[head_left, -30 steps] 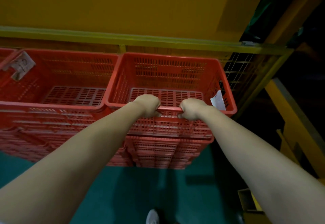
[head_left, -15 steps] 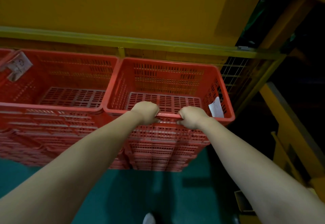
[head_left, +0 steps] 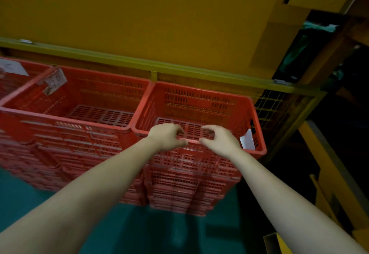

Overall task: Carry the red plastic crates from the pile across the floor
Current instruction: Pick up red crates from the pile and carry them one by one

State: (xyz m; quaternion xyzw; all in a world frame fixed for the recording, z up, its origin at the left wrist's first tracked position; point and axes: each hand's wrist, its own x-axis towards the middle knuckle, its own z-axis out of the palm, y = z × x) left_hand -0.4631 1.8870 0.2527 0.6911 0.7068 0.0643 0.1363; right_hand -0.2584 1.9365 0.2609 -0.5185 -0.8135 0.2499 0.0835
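A red slatted plastic crate [head_left: 199, 102] tops the right-hand stack of nested crates, and it is empty. My left hand [head_left: 164, 137] and my right hand [head_left: 219, 140] sit close together at the middle of its near rim. On both hands the fingers curl over the rim into the crate and the thumbs lie on its outer side. The fingers arch loosely above the edge. A white paper tag [head_left: 247, 140] hangs inside the crate's right wall.
A second stack of red crates [head_left: 79, 102] stands touching on the left, with paper tags [head_left: 54, 81]. Behind runs a yellow rail and wall [head_left: 159, 24]. Wire mesh [head_left: 267, 106] and a yellow frame [head_left: 329, 174] close the right side. Green floor [head_left: 159, 229] lies below.
My hands' tight grip on the rim has loosened, with the fingers now arched up. The view has shifted so the stacks sit lower and more to the right.
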